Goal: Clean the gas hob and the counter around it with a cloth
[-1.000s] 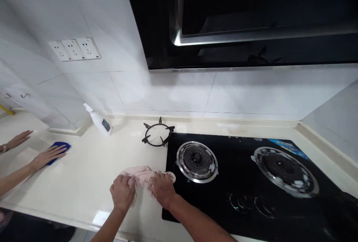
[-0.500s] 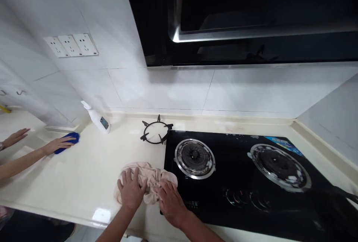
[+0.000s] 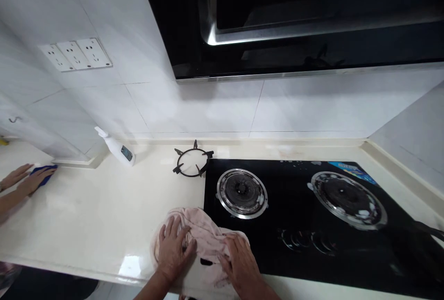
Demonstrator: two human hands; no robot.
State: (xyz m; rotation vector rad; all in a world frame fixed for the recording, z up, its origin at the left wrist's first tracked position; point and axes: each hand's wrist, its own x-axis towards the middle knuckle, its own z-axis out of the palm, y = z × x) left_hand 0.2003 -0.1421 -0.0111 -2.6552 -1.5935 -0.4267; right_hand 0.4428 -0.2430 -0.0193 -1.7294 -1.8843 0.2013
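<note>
A damp-looking pink cloth (image 3: 204, 233) is stretched between my two hands at the front left corner of the black glass gas stove (image 3: 277, 207). My left hand (image 3: 172, 250) presses on the cloth's left part, over the cream countertop (image 3: 93, 212), with its fingers curved into the folds. On the stove's front left edge, my right hand (image 3: 241, 263) grips the cloth's right end. The left burner (image 3: 242, 193), without a grate, lies just beyond my right hand. White foam spots the right burner (image 3: 348, 198).
A black pot grate (image 3: 193, 150) lies left of the stove. A white spray bottle (image 3: 120, 150) stands by the wall. Farther left, a co-worker's hands (image 3: 29, 182) hold a blue cloth (image 3: 45, 173). The black range hood (image 3: 294, 50) overhangs the stove.
My hands have moved right and toward me; the right one has drawn the cloth farther over the stove's corner. The co-worker's blue cloth has moved left.
</note>
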